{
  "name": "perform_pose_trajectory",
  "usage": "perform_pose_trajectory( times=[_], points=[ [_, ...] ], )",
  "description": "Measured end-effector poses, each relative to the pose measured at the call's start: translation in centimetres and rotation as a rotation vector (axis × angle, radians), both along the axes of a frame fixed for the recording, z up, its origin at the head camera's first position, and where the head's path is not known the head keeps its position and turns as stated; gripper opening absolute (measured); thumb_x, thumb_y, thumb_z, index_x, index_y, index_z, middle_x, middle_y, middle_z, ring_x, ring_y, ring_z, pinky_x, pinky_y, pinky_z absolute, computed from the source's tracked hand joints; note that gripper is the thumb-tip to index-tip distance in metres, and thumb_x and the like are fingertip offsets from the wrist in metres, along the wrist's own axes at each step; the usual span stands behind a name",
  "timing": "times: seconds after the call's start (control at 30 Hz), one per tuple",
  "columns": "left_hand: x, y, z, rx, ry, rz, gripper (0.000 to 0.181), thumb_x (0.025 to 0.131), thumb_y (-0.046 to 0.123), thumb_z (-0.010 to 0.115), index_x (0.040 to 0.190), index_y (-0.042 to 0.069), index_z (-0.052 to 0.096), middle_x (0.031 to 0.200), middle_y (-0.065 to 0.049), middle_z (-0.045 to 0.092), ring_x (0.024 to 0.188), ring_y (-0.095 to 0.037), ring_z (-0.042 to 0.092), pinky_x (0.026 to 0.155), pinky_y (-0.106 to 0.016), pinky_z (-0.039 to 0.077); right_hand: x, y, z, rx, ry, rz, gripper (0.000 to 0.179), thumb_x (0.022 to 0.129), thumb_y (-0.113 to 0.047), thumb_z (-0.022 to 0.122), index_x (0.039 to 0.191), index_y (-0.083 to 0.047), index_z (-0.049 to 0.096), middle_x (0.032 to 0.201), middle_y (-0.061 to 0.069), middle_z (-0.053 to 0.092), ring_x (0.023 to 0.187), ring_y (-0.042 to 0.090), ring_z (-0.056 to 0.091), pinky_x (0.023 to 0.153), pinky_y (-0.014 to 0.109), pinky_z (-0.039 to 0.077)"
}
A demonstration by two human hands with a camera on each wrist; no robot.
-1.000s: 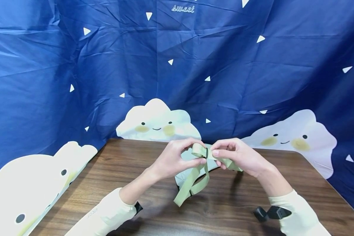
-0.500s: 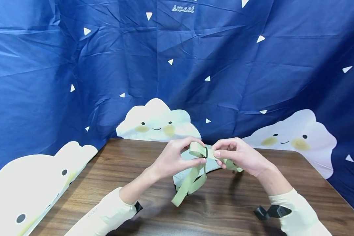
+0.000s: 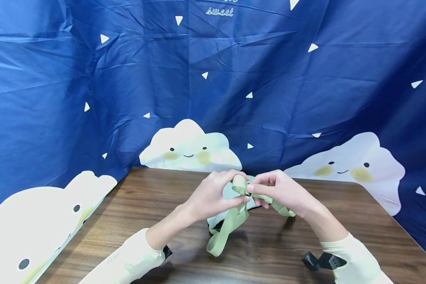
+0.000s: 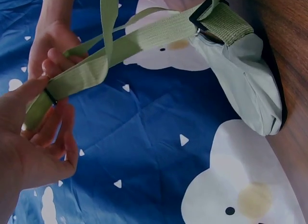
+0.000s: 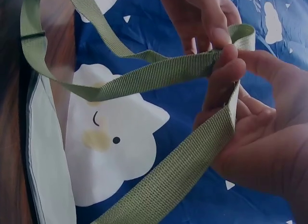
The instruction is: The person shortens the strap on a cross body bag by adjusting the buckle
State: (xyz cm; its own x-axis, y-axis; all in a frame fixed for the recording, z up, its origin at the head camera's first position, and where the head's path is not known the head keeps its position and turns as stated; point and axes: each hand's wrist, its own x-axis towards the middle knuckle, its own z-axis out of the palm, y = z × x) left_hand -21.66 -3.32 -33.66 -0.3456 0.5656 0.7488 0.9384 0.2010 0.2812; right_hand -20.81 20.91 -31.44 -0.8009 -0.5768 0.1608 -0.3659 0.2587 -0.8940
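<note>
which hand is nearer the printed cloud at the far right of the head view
Right. In that view, the right hand appears beside the left edge of the cloud; the left hand is farther left. Both hold the green strap.

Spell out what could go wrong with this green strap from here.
The green strap might slip at the black slider if the left hand or right hand loosens its hold. Its dangling loop could twist or snag. A hard tug may drag the attached pale bag.
</note>
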Motion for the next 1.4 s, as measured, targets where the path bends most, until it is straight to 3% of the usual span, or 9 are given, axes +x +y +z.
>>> perform_pose_trajectory(
  times=[0.13, 0.27, 0.43, 0.6, 0.83, 1.03, 1.17, 1.27, 1.4],
  points=[
    [0.3, 0.1, -0.2, 0.043, -0.054, 0.059, 0.041, 0.085, 0.025, 0.086, 0.118, 0.011, 0.065, 0.097, 0.012, 0.069, 0.088, -0.002, 0.063, 0.081, -0.022, 0.05, 0.3, -0.3, 0.1, -0.082, -0.037, -0.032, 0.024, 0.097, -0.023, 0.072, 0.091, 0.001, 0.07, 0.068, 0.015, 0.061, 0.058, 0.021, 0.055, 0.052, 0.029, 0.045],
    [0.5, 0.3, -0.4, 0.091, -0.097, 0.115, 0.032, 0.083, 0.025, 0.087, 0.104, 0.014, 0.066, 0.09, 0.01, 0.069, 0.085, -0.005, 0.063, 0.079, -0.025, 0.05, 0.5, -0.5, 0.1, -0.19, -0.073, -0.027, 0.023, 0.099, -0.018, 0.068, 0.094, 0.005, 0.067, 0.07, 0.011, 0.061, 0.06, 0.017, 0.054, 0.052, 0.026, 0.042],
    [0.6, 0.4, -0.4, 0.098, -0.098, 0.107, 0.02, 0.086, 0.021, 0.083, 0.101, 0.013, 0.073, 0.092, 0.008, 0.071, 0.084, -0.009, 0.065, 0.081, -0.025, 0.05, 0.6, -0.4, 0.5, -0.297, -0.135, -0.006, 0.019, 0.101, -0.015, 0.064, 0.093, 0.001, 0.067, 0.069, 0.006, 0.059, 0.061, 0.014, 0.053, 0.05, 0.025, 0.036],
    [0.5, 0.5, -0.6, 0.041, -0.104, 0.117, 0.025, 0.088, 0.023, 0.082, 0.111, 0.013, 0.074, 0.1, 0.009, 0.072, 0.088, -0.01, 0.066, 0.081, -0.02, 0.049, 0.8, 0.4, 1.2, -0.449, -0.17, 0.05, 0.02, 0.103, -0.008, 0.055, 0.092, -0.007, 0.071, 0.069, 0.002, 0.06, 0.062, 0.011, 0.054, 0.054, 0.022, 0.038],
    [0.3, 0.5, -0.9, -0.033, -0.086, 0.162, 0.024, 0.086, 0.025, 0.084, 0.106, 0.015, 0.074, 0.096, 0.01, 0.071, 0.087, -0.009, 0.065, 0.078, -0.02, 0.048, 0.9, 1.7, 2.1, -0.579, -0.142, 0.106, 0.032, 0.105, -0.004, 0.044, 0.092, -0.009, 0.072, 0.068, -0.001, 0.058, 0.062, 0.011, 0.052, 0.065, 0.023, 0.04],
    [0.2, 0.3, -1.2, -0.162, -0.18, 0.187, 0.023, 0.087, 0.027, 0.083, 0.106, 0.018, 0.074, 0.098, 0.013, 0.071, 0.088, -0.006, 0.065, 0.078, -0.018, 0.048, 0.9, 2.4, 2.4, -0.644, -0.144, 0.087, 0.035, 0.105, -0.003, 0.041, 0.09, -0.008, 0.073, 0.068, -0.001, 0.057, 0.063, 0.011, 0.049, 0.066, 0.021, 0.039],
    [0.1, 0.2, -1.3, -0.239, -0.206, 0.206, 0.021, 0.088, 0.029, 0.082, 0.105, 0.019, 0.074, 0.097, 0.014, 0.071, 0.089, -0.007, 0.066, 0.078, -0.018, 0.048, 0.4, 2.7, 2.3, -0.683, -0.11, 0.116, 0.037, 0.105, -0.001, 0.037, 0.087, -0.006, 0.069, 0.067, -0.001, 0.051, 0.062, 0.015, 0.036, 0.062, 0.024, 0.03],
    [-0.2, 0.1, -1.3, -0.302, -0.229, 0.173, 0.028, 0.086, 0.032, 0.083, 0.108, 0.02, 0.07, 0.093, 0.014, 0.068, 0.085, -0.006, 0.063, 0.074, -0.018, 0.047, -0.2, 3.2, 2.3, -0.761, -0.103, 0.247, 0.038, 0.107, -0.002, 0.032, 0.086, -0.004, 0.064, 0.068, 0.002, 0.042, 0.062, 0.018, 0.029, 0.064, 0.03, 0.023],
    [-1.3, -0.4, -2.1, -0.43, -0.408, -0.052, 0.039, 0.087, 0.04, 0.082, 0.114, 0.02, 0.062, 0.095, 0.016, 0.067, 0.085, -0.004, 0.059, 0.073, -0.021, 0.049, -0.7, 4.3, 2.8, -0.878, -0.153, 0.444, 0.045, 0.109, -0.007, 0.022, 0.088, 0.0, 0.061, 0.071, 0.005, 0.039, 0.062, 0.02, 0.029, 0.066, 0.032, 0.026]
  ],
)
